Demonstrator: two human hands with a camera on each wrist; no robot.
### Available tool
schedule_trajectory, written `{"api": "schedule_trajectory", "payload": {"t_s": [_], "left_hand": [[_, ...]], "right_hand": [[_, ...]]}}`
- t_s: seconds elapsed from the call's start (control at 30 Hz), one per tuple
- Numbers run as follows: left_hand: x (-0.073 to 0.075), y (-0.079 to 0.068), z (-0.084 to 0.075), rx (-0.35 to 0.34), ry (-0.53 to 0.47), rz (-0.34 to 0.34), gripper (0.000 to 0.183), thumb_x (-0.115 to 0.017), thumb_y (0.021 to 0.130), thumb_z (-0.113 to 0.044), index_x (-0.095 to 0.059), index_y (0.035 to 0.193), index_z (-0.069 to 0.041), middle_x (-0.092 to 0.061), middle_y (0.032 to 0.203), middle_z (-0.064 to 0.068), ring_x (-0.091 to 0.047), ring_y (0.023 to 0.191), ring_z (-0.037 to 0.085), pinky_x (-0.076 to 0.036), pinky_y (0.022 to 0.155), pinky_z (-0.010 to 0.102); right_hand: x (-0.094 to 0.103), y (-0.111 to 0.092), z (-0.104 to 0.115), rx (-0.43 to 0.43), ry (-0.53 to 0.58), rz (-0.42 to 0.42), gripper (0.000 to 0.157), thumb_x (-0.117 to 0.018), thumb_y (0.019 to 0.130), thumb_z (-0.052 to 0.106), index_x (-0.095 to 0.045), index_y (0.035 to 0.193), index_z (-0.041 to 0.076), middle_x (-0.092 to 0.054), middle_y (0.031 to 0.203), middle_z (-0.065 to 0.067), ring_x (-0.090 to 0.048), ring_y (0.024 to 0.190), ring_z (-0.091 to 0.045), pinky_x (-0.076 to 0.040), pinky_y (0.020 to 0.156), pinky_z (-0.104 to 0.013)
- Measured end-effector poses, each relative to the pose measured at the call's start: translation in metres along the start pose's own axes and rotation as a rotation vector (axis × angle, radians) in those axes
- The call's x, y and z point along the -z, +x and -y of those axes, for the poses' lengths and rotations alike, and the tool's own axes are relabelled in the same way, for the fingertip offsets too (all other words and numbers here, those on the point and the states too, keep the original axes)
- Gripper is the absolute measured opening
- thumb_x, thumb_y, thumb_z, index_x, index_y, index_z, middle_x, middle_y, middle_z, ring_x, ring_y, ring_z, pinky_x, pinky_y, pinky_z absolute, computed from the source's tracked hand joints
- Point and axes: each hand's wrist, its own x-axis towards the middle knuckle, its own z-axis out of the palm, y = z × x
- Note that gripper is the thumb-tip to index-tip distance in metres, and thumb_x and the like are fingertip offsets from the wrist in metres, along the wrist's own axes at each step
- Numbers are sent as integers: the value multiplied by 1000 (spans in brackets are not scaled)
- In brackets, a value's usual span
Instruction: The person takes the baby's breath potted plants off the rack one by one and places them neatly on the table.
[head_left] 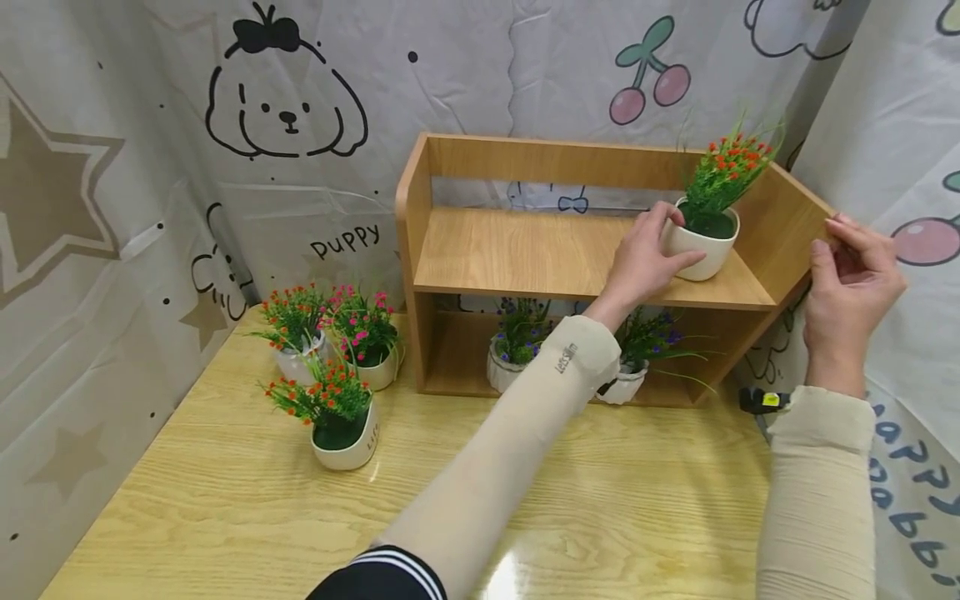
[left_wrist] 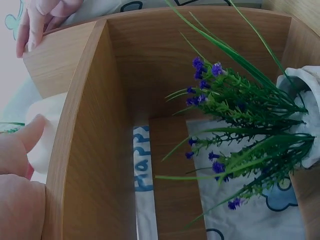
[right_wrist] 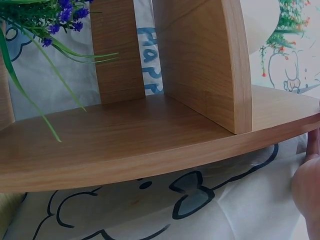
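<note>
On the upper board of a small wooden shelf (head_left: 517, 250) stands a white pot (head_left: 705, 254) of orange artificial flowers (head_left: 731, 171), near the right side panel (head_left: 787, 217). My left hand (head_left: 641, 262) grips this pot from the left, fingers at its rim and thumb across its front. In the left wrist view the thumb (left_wrist: 31, 132) lies against the pot (left_wrist: 52, 117), partly hidden by the upper board. My right hand (head_left: 855, 287) holds the front edge of the side panel with its fingertips. Fingers of that hand (left_wrist: 42, 22) also show on the panel in the left wrist view.
Two white pots, one with blue flowers (head_left: 506, 362) and one with purple flowers (head_left: 622, 385), stand in the lower compartment. Left of the shelf, on the table (head_left: 225, 500), are pots of orange flowers (head_left: 348, 450) and pink flowers (head_left: 382, 367). Printed curtains (head_left: 465, 67) hang behind.
</note>
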Motion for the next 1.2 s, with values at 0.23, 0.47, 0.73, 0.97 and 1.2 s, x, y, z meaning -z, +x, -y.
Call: {"api": "schedule_trajectory", "payload": {"t_s": [0.23,0.47,0.73,0.97,1.2], "left_hand": [[9,-5,4,23,13,-21,62,-92,77,-47,-47,114,-24,-57,116,-9,-54,101,5,-44,76,17],[16,-9,8,0,46,-32,68,-95,71,-47,-46,113,-25,-61,114,-9,-56,96,6,-44,72,18],[28,-14,11,-13,2,-22,65,-95,72,-47,-49,114,-26,-67,116,-7,-63,98,6,-47,70,18],[39,-17,15,-2,-76,1,65,-95,73,-45,-50,118,-27,-65,131,-7,-64,123,9,-52,86,18],[52,-23,22,-12,-130,11,65,-95,73,-42,-51,120,-27,-62,132,-8,-63,127,12,-53,93,21]], "right_hand": [[1,-1,-2,37,-49,22,22,-64,87,-20,-72,108,-17,-65,112,-12,-63,121,-29,-51,107,-30],[-1,-2,0,8,-36,-3,22,-63,87,-21,-73,106,-16,-64,113,-13,-63,119,-27,-50,107,-29],[-4,-4,4,-4,-66,-4,23,-62,88,-21,-74,107,-14,-64,113,-12,-62,121,-26,-50,108,-29],[-4,-5,6,-4,-100,-4,23,-62,90,-19,-74,108,-12,-64,114,-12,-62,121,-26,-49,108,-29],[-5,-6,5,-4,-153,0,24,-62,91,-17,-75,109,-9,-64,116,-10,-62,122,-25,-49,109,-28]]}}
